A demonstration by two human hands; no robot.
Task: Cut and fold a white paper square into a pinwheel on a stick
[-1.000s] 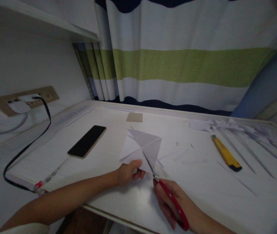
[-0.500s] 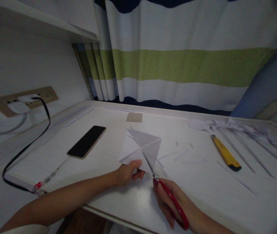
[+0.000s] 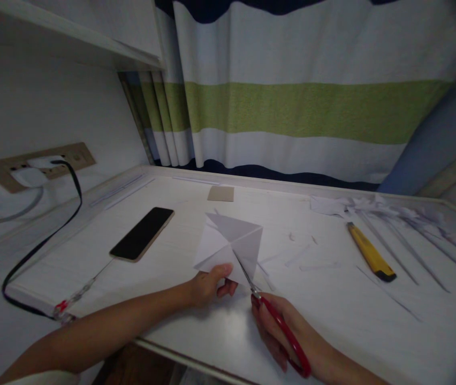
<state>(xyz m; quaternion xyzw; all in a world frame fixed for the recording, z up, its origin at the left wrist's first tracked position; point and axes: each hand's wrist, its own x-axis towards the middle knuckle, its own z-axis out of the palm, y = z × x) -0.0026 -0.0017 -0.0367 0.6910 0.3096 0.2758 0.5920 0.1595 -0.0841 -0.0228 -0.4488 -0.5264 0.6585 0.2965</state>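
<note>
A square of white paper [image 3: 242,231] with diagonal creases and slits running toward its middle is held just above the desk. My left hand [image 3: 212,283] pinches its near edge, thumb on top and fingers beneath. In my right hand [image 3: 276,326] are red-handled scissors [image 3: 286,334], gripped by the handles. Their blades lie along the near right diagonal of the paper, with the tips close to its centre. How far the blades are apart is hard to make out.
A black phone [image 3: 143,234] with a cable lies to the left. On the right are a yellow utility knife [image 3: 370,251], thin rods and crumpled white paper [image 3: 396,208]. Paper strips [image 3: 320,266] are scattered mid-desk. A small beige card [image 3: 220,193] lies near the back edge.
The paper has shifted very slightly left with my left hand. Both grips and the scissors' place along the diagonal look nearly the same.
</note>
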